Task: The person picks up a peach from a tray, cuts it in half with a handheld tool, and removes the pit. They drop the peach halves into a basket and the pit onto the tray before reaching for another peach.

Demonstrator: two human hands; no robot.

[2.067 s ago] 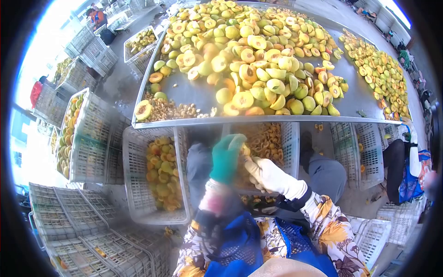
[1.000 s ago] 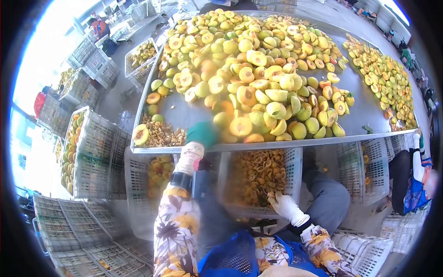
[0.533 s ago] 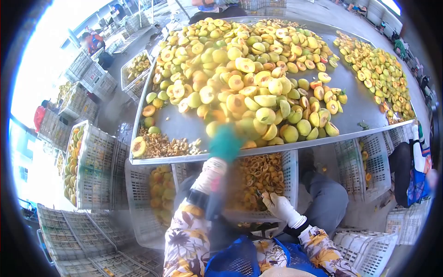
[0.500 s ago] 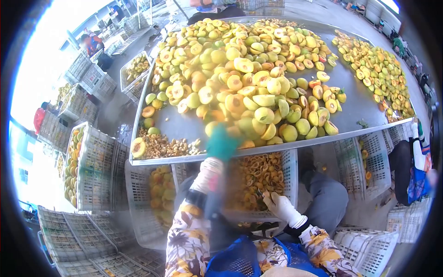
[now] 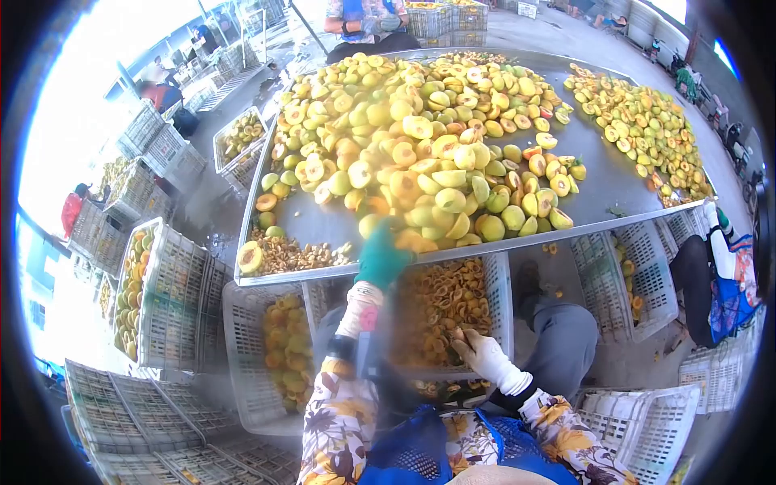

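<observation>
My left hand [image 5: 383, 255], in a green glove, is over the front edge of the metal table [image 5: 315, 217], touching or very near the halved yellow peaches [image 5: 416, 194] heaped there. Its fingers are blurred and partly hidden against the fruit. My right hand [image 5: 487, 359], in a white glove, is lower, above a crate [image 5: 502, 303] of small orange-brown fruit pieces [image 5: 453, 295]. Its thumb and fingers are closed together around something small whose kind does not show. Left of that crate is another crate [image 5: 246, 335] with yellow-orange peach halves [image 5: 288, 343].
Pits and scraps [image 5: 303, 253] lie in the table's front left corner. A second peach pile [image 5: 638, 121] covers the right side. Stacked crates [image 5: 174, 311] stand at left. A person [image 5: 368, 24] sits beyond the table; another person's arm [image 5: 722, 246] is at right.
The view has shifted slightly, showing more of the person across the table. My left hand stays by the peaches at the table edge, less blurred. My right hand keeps its closed grip above the crate.
</observation>
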